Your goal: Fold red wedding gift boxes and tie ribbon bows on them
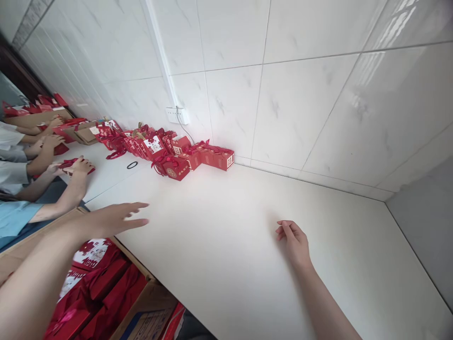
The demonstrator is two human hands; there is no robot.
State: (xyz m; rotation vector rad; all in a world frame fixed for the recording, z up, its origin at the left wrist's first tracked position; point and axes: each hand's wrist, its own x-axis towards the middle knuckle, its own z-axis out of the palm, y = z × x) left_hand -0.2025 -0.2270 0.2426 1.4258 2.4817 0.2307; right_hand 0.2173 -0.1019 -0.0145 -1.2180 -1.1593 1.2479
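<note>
My left hand (109, 219) reaches over the near left edge of the white table (219, 236), fingers stretched and apart, holding nothing. Below it, a cardboard carton (143, 297) holds several red boxes (115, 278) with ribbons and white printed panels. Over the table's middle, my right hand (295, 243) has its fingers curled in against the thumb, and nothing shows between them. Small red gift boxes with ribbon bows stand in a group by the wall; the nearest gift box (175, 169) has a gold round print. Beside it a row of red boxes (217, 157) touches end to end.
More red bags and boxes (152, 144) line the wall on the left. A black ring (132, 165) lies on the table. Co-workers' hands (79, 166) handle red boxes at far left. A white socket strip (177, 114) with a cable is on the tiled wall.
</note>
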